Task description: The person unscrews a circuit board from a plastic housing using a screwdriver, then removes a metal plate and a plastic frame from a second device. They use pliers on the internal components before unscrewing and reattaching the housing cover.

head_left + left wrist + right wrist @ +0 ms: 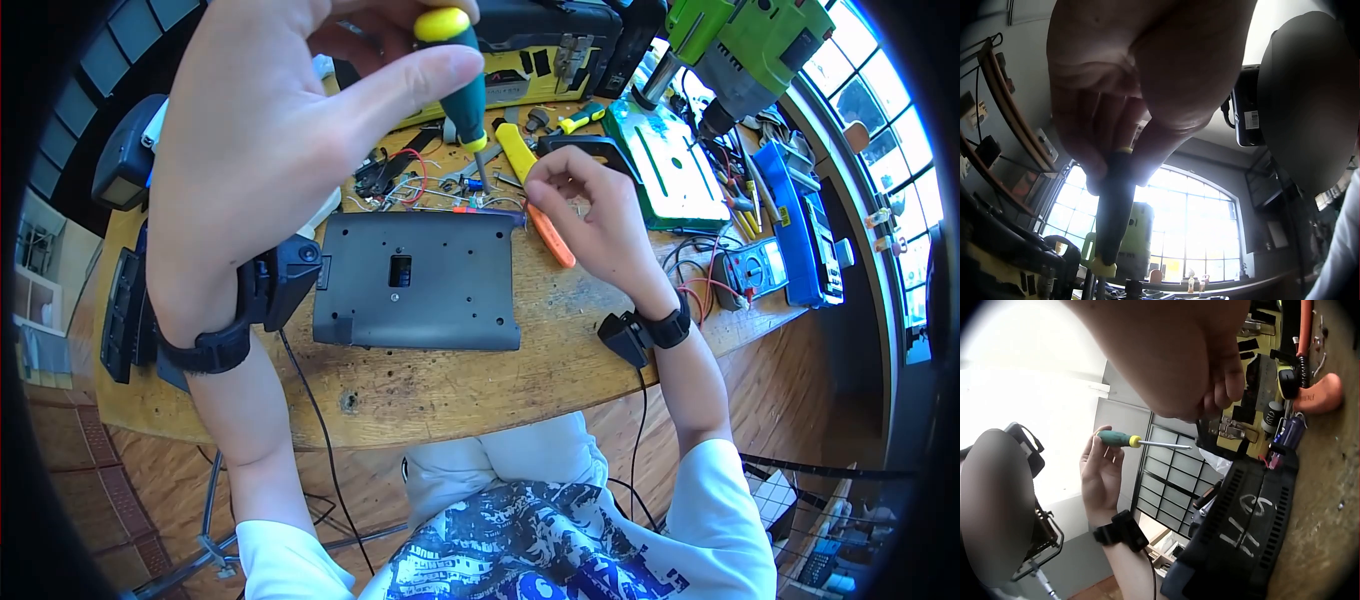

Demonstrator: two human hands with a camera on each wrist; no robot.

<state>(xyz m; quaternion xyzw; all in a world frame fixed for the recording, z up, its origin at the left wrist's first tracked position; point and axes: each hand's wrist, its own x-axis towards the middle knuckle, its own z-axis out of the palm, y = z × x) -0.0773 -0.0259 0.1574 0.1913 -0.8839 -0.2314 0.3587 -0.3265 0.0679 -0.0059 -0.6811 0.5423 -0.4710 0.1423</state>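
My left hand (270, 150) is raised above the bench and grips a green screwdriver (465, 105) with yellow ends. Its shaft points down in the head view, and the right wrist view shows the same screwdriver (1119, 439) with its whole shank bare. A black plastic casing (440, 285) with screw holes and a small square opening lies flat below; vent slots and white marks show on its side (1247, 519). To the right of the casing hovers my right hand (600, 210), fingers curled, thumb near the index finger. I cannot tell whether it pinches something small.
Beneath the right hand lies an orange-handled tool (550, 238), beside a yellow tool (515, 150). Loose wires and small parts (410, 180) spread behind the casing. A toolbox (520, 75), a green drill (750, 55) and a multimeter (755, 268) stand around. Camera cables (315, 410) hang over the front edge.
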